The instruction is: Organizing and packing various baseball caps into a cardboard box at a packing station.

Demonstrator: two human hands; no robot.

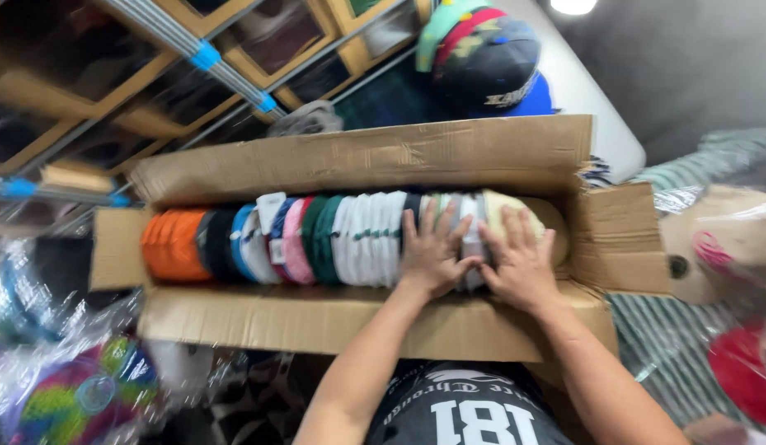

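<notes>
Caps (317, 239) in row inside box (358, 317); hands (478, 255) on row's right end.

I saw a matt, creased cardboard box (358, 156), soft cloth caps (317, 239) packed inside, crinkled glossy plastic bags (61, 363) beside it, and wooden shelves (193, 91) with smooth metal rails (197, 53).

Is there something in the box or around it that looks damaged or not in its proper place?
The cardboard box looks worn: its flaps are creased and its right end flap bends outward. The row of caps inside stands neatly nested. Both hands, left hand and right hand, press on its right part.
</notes>
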